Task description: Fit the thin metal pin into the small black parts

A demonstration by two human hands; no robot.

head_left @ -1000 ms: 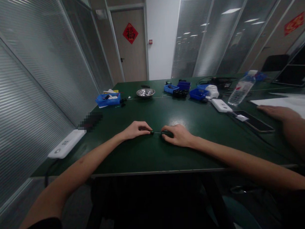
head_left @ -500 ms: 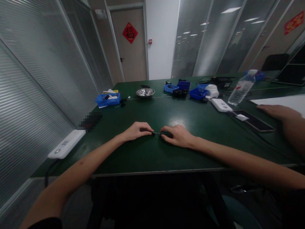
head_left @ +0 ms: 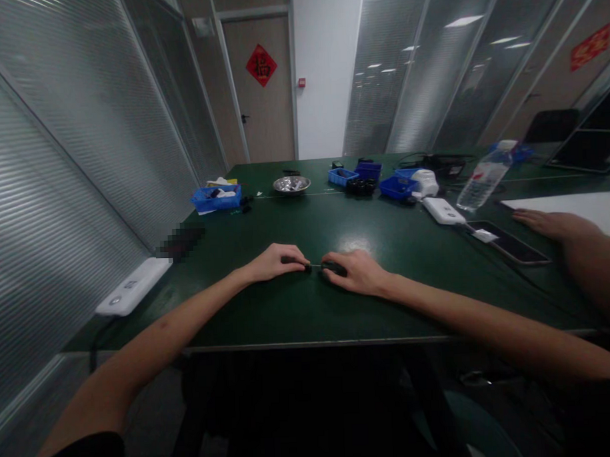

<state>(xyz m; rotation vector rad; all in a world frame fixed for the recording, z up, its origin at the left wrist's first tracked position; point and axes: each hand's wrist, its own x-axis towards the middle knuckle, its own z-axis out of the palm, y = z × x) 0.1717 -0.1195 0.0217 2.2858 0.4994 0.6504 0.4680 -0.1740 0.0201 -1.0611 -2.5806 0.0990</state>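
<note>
Left hand neared right hand, both pinching black part; phone nearby.

The dark green flat surface under the left grip and right grip looks smooth and semi-matt, with a glossy glare patch just beyond the right grip. The small black pieces pinched in both grips show no shine. Far beyond them, the round metal bowl gleams and the blue plastic bin looks dull. Off to the right grip's right, the clear plastic bottle is glossy and the white paper sheet is matt.
</note>
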